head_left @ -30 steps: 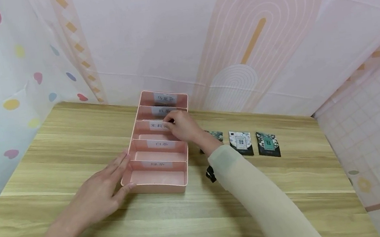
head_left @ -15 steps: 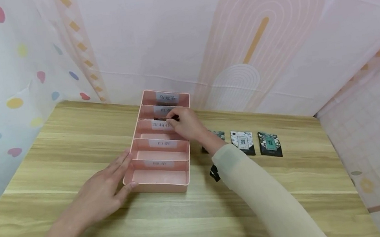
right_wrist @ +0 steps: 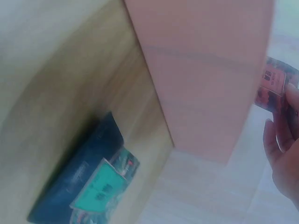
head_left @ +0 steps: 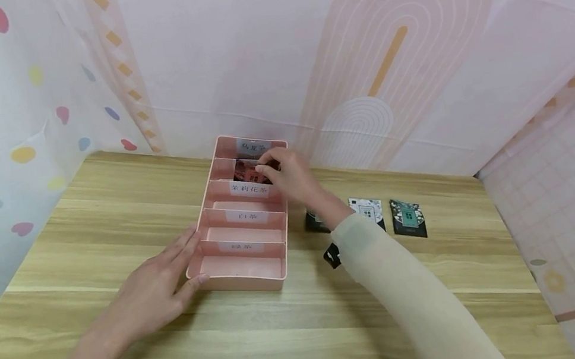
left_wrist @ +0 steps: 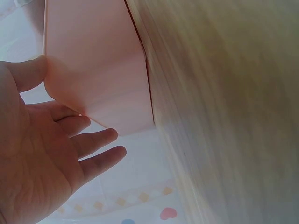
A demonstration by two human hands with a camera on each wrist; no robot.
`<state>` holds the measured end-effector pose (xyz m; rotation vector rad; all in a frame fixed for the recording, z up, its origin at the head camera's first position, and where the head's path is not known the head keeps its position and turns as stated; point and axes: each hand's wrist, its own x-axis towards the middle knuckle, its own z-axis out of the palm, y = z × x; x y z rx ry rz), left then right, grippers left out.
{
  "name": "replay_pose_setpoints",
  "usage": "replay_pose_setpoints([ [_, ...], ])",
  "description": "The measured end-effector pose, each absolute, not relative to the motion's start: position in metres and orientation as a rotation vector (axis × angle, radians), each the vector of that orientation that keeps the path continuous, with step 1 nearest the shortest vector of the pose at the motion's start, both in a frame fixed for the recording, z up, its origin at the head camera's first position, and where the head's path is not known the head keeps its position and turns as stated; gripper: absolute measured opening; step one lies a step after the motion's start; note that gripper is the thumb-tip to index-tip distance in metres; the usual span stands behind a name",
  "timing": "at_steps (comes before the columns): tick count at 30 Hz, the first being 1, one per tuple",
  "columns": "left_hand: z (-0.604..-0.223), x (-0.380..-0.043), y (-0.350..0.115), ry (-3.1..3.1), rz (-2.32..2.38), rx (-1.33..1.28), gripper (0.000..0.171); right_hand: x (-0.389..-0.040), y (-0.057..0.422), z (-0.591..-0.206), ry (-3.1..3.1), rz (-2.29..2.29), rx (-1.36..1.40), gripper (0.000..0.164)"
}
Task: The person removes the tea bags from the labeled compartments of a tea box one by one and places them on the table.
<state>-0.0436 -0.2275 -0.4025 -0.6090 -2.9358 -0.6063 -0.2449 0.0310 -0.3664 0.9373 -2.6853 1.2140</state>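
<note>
A pink divided box (head_left: 243,283) stands lengthwise on the wooden table, with a paper label in each compartment. My right hand (head_left: 295,178) pinches a red-and-black tea sachet (head_left: 246,172) by its right side at the second compartment from the back. In the right wrist view the sachet (right_wrist: 273,83) shows above the box rim, with the thumb over its edge. My left hand (head_left: 151,295) rests at the box's near left corner. The left wrist view shows that hand's thumb (left_wrist: 32,74) on the rim and its other fingers extended along the adjoining side.
Right of the box lie a dark green sachet (head_left: 316,221), a white one (head_left: 367,211) and one with a teal label (head_left: 408,218). The right forearm partly covers the first two. A patterned cloth (head_left: 251,58) hangs behind the table.
The right hand has drawn the tea sachet up from low in the second compartment, so its red front now shows above the divider. My left hand keeps its place on the box.
</note>
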Motion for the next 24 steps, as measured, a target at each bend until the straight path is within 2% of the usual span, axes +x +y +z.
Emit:
replay_pose_setpoints([
  [24,-0.404,-0.049,-0.228,-2.933,-0.604,-0.609,0.076,-0.238,0.068,-0.327,-2.458,1.242,0.922,0.013],
])
